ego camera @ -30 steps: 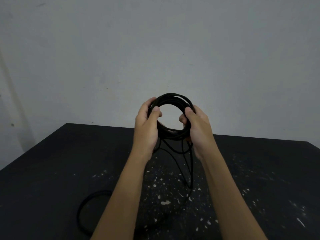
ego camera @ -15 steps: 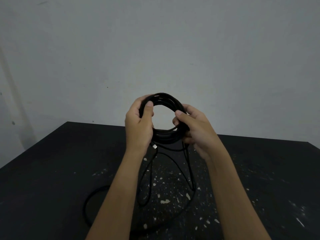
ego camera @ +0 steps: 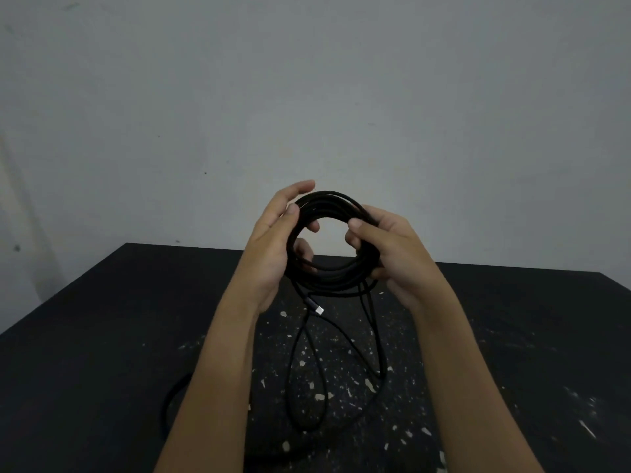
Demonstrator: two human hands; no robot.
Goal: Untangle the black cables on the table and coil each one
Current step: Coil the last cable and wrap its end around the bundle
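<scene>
Head view looks down along two bare forearms to a coil of black cable (ego camera: 336, 279), which both hands hold up off the surface (ego camera: 102, 336). From this angle the ring stands roughly upright and overlaps the far edge of the surface, with the grey wall (ego camera: 307, 97) showing through its hole.

The left hand (ego camera: 269, 254) takes the left arc of the ring. Its thumb lies on the front of the turns and its fingers (ego camera: 312, 227) are curled round behind, their tips showing through the hole. The forefinger stands out above the top of the ring, and whether it touches the cable cannot be told.

The right hand (ego camera: 397, 257) grips the right arc. Its thumb is laid over the front of the bundle and its fingers are wrapped round the outer side, clamped on the turns.

From the bottom of the ring several loose strands (ego camera: 379, 336) hang down between the forearms. They reach the surface and lie there in a long narrow loop near the middle, towards the near edge. A short end with a silvery plug (ego camera: 318, 309) hangs just under the ring, beside the left wrist and clear of the surface.

A second black cable (ego camera: 169, 397) lies flat on the surface towards the near left corner, curved in an arc. The left forearm hides most of it, so its full shape cannot be told.

The surface itself is black and flecked with pale paint spots, thickest around its middle and towards the near right corner.
</scene>
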